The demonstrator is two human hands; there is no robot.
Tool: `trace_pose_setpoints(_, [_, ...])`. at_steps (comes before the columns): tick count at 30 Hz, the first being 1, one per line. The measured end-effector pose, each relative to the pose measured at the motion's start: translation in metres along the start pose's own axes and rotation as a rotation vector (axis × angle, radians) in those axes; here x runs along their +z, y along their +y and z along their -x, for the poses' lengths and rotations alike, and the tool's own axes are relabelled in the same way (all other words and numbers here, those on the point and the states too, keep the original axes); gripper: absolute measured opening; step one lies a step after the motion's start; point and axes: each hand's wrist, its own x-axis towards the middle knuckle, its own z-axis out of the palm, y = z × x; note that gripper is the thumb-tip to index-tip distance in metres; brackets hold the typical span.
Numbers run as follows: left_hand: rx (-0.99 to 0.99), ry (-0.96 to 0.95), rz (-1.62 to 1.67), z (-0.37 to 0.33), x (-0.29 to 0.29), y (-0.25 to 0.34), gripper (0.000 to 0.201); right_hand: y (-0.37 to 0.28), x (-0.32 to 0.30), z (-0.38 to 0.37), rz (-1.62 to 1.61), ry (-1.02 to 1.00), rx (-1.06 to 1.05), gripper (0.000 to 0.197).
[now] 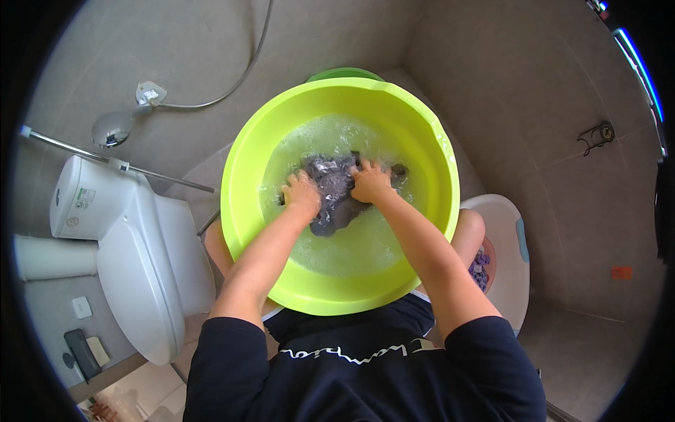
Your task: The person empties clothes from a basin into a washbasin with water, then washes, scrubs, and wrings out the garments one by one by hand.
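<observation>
A dark grey garment (336,188) lies bunched in foamy water inside a large lime-green basin (246,232). My left hand (302,194) grips its left side, fingers partly sunk in the wet cloth. On the opposite side my right hand (370,181) holds the upper right part, its fingers curled onto the fabric. A small dark bit of cloth shows just past the right fingers. Foam and water hide some of the garment's outline and the fingertips.
A white toilet (144,281) stands at the left, below a shower head (112,129) with its hose. At right, a white tub (517,218) contains a pink basin (491,264) with purple cloth (480,271). A green rim (344,73) shows behind the lime-green basin.
</observation>
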Motion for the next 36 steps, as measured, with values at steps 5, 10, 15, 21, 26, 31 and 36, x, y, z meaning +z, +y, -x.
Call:
trace_pose_setpoints(5, [-0.118,-0.09,0.813,-0.04,0.002,-0.019,0.062,0.004,0.035,-0.042,-0.18,0.797,0.223,0.055])
trace_pose_setpoints(10, [0.146,0.338,0.939,-0.007,-0.064,0.014,0.06,0.007,-0.021,-0.023,-1.985,-0.091,0.153,0.048])
trace_pose_setpoints(15, [0.285,0.533,0.878,0.025,-0.103,0.041,0.064,0.005,-0.035,-0.009,-2.361,-0.377,-0.351,0.053])
trace_pose_setpoints(21, [0.241,0.786,0.887,0.027,-0.101,0.03,0.041,-0.034,-0.069,0.038,-2.466,-0.334,-0.043,0.043])
trace_pose_setpoints(26, [0.174,0.619,0.957,0.008,-0.107,0.028,0.036,-0.033,-0.015,0.011,-2.141,0.079,-0.079,0.041])
trace_pose_setpoints(31, [0.053,0.116,0.794,-0.024,-0.113,-0.042,0.059,0.015,-0.028,0.027,-1.183,0.374,-0.044,0.045])
trace_pose_setpoints(36, [0.268,-0.079,0.302,0.004,-0.097,-0.047,0.064,0.026,-0.023,0.048,-0.316,0.531,0.094,0.058])
